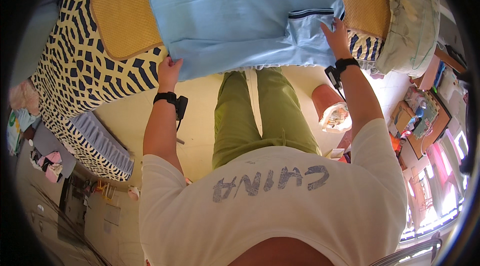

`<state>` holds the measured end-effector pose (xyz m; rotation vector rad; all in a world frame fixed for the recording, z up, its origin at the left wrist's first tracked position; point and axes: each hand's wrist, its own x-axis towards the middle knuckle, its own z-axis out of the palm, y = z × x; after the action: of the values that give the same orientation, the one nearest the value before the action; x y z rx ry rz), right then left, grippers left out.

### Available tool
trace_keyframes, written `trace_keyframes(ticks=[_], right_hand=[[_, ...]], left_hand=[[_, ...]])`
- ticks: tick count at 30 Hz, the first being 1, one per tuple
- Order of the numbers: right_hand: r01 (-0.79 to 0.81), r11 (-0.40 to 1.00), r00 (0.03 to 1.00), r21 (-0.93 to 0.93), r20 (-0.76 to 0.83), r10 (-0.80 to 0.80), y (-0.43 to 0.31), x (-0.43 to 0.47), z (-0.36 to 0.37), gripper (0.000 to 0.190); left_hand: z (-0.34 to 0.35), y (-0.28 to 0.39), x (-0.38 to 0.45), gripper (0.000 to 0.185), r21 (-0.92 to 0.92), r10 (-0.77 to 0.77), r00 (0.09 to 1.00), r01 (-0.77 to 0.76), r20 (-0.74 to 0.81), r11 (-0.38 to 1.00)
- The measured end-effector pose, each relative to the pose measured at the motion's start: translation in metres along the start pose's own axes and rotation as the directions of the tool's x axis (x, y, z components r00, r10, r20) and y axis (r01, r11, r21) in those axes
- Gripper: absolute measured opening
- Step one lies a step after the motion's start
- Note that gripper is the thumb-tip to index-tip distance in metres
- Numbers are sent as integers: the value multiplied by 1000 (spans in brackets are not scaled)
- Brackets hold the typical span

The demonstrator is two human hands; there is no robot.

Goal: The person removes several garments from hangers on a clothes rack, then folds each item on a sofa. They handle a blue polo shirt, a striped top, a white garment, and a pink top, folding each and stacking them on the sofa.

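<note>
A light blue short-sleeved shirt (232,14) lies spread sideways across a bed, one sleeve with dark striped trim turned toward me. My left hand (170,71) pinches the shirt's lower corner near the bed's edge. At the sleeve's trimmed end, my right hand (336,35) rests on the fabric with thumb and fingers apart; whether it grips any cloth is hard to tell. Under the shirt is a tan woven mat (123,14). The shirt's far part runs out of view at the top.
A patterned bedspread (93,74) covers the bed, with a pillow (410,22) at its right end. A reddish bin (324,101) with a white liner stands on the floor, right of my legs. Farther right, a small table (431,134) holds boxes and clutter.
</note>
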<state>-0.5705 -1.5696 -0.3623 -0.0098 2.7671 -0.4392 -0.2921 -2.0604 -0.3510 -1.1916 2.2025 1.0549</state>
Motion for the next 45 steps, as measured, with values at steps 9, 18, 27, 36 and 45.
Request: trace_keyframes(ticks=[9, 18, 27, 36, 45], right_hand=[[-154, 956, 957, 250, 278, 81, -14, -15, -39, 43], [295, 955, 870, 30, 406, -281, 71, -214, -110, 28], [462, 882, 836, -90, 377, -399, 91, -275, -69, 19], [417, 903, 908, 102, -79, -411, 75, -248, -82, 19], [446, 893, 860, 67, -307, -407, 5, -117, -117, 23]], left_hand=[[-30, 15, -67, 23, 87, 519, 821, -514, -238, 853], [-37, -56, -140, 18, -35, 496, 860, -495, 119, 868], [3, -140, -147, 24, -59, 178, 976, -171, 128, 983], [5, -125, -142, 19, -355, 227, 969, -248, -101, 901], [-23, -46, -65, 18, -710, 223, 964, -259, -147, 654]])
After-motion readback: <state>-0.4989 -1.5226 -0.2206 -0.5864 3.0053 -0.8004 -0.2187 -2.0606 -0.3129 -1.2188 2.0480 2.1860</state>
